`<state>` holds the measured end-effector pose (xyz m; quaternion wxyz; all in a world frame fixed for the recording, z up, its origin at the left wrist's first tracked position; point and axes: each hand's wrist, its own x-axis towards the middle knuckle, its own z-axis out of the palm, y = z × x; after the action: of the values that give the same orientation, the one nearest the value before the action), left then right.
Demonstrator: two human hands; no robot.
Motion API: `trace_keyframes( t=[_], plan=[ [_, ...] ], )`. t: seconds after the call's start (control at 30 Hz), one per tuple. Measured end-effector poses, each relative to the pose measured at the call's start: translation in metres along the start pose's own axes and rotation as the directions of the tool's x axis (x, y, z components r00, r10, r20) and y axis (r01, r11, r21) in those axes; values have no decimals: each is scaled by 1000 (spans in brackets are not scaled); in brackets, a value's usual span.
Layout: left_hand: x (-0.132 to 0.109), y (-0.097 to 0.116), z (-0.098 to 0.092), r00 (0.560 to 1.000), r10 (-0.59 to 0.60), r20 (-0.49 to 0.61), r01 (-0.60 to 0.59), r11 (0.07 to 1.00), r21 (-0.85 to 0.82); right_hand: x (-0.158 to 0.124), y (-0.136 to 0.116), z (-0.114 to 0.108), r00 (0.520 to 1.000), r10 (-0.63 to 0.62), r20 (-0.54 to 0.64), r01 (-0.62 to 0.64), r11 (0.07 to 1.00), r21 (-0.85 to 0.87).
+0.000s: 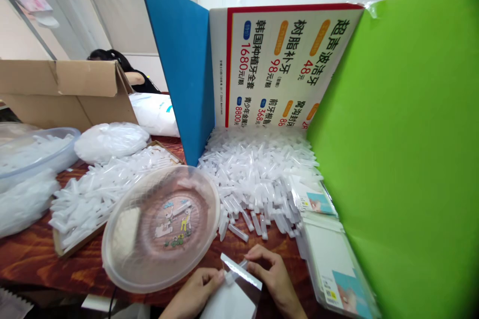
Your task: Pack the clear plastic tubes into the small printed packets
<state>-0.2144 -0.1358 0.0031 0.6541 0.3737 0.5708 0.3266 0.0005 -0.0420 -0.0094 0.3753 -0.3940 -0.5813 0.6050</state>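
Note:
At the bottom centre, a clear packet (230, 301) with a white card inside and a shiny flap is held between both hands. My left hand (198, 291) pinches the packet's left edge with thumb and finger closed. On the other side, my right hand (271, 274) has its fingers closed around a small translucent tube (241, 268) at the packet's open end. Beyond the hands lies a large pile of similar translucent tubes (262, 164). A clear round bowl (123, 271) with a cartoon print stands left of the hands.
Stacked card packets (333, 264) lie at right beside a green panel (411, 149). Blue (179, 70) and printed panels (284, 70) stand behind the pile. Leftward are a tray of tubes (108, 184), plastic bags (112, 142), a basin (60, 157), a cardboard box (63, 104) and a person (130, 70) behind.

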Motion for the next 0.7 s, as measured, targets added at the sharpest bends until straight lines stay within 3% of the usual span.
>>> trace_keyframes(
  t=[0.17,0.33,0.43,0.6,0.67,0.7],
  plan=[
    [-4,4,-6,995,102,-8,-101,993,69,4,-9,8,996,-20,83,25,998,-57],
    [2,1,-13,995,96,-28,-90,979,183,10,-18,15,990,-20,141,24,999,-32],
    [4,7,-15,995,100,12,-100,982,161,15,-21,17,985,-9,171,3,1000,31],
    [10,25,-5,989,128,68,-133,988,74,20,-21,22,991,67,114,-81,989,124],
    [16,26,2,984,164,68,-164,986,5,21,-18,24,973,29,228,-42,998,50],
    [19,26,6,991,127,37,-126,991,-38,22,-14,23,955,10,297,-10,1000,-2]
  ],
)
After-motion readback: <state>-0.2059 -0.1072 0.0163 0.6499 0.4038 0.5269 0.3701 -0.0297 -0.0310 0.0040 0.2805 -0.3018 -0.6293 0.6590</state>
